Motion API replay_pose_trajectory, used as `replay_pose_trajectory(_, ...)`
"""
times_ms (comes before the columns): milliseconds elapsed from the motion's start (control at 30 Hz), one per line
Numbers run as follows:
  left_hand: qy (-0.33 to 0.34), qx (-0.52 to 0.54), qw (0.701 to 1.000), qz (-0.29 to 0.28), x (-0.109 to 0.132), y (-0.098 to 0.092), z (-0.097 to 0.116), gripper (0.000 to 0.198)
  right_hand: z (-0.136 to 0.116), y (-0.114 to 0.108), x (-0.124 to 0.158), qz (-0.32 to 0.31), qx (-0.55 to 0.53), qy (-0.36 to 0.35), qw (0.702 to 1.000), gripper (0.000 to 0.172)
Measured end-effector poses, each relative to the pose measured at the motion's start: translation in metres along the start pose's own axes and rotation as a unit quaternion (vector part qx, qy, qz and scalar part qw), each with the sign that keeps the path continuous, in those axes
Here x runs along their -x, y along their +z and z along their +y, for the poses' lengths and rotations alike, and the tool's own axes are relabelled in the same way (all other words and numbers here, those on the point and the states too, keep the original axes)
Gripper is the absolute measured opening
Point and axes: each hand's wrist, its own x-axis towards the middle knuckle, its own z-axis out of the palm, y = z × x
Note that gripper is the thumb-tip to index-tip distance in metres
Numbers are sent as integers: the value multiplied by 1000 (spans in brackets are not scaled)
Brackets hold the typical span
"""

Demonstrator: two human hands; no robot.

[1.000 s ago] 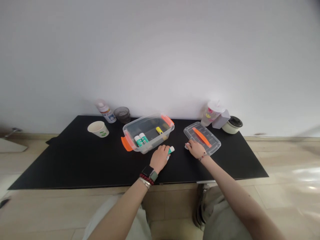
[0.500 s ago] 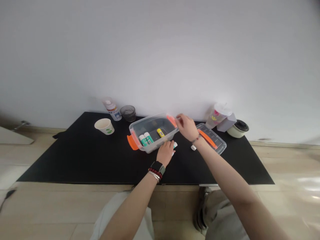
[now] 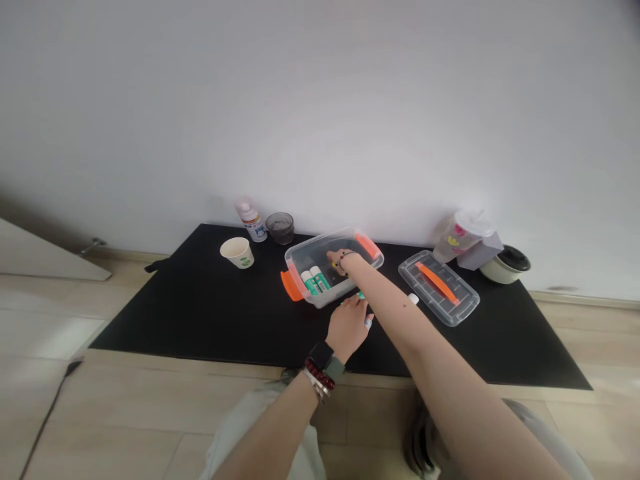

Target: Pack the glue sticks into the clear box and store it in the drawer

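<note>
A clear plastic box (image 3: 327, 297) with orange latches stands uncovered on the black table. Inside, two green glue sticks with white caps (image 3: 316, 280) lie side by side at its left end. My right hand (image 3: 341, 262) reaches into the box, its fingers closed about a yellow glue stick (image 3: 335, 265) that is mostly hidden. In front of the box, my left hand (image 3: 349, 325) is curled over a white-ended stick (image 3: 369, 323), largely covered by the palm. A bit of another green stick (image 3: 361, 295) shows past its fingertips.
The box lid (image 3: 463, 308) with an orange handle lies to the right, a white-ended stick (image 3: 413, 299) beside it. Behind stand a lidded plastic cup (image 3: 457, 237) and a cream pot (image 3: 503, 269). On the left are a paper cup (image 3: 237, 253), a bottle (image 3: 253, 223) and a dark glass bowl (image 3: 281, 229).
My right hand has moved from the box's right end down into it, over the yellow glue stick. My left hand stays in front of the box. The whole view has shifted sideways.
</note>
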Motion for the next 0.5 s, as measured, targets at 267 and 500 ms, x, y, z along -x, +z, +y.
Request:
replay_pose_trajectory(267,-72,378,922,36,1,7,6,62,59,-42,144,334,-99,-42,936,35)
replay_pose_trajectory(500,37,425,900,-93,30,12,36,44,84,56,224,167,-357,6,919,34)
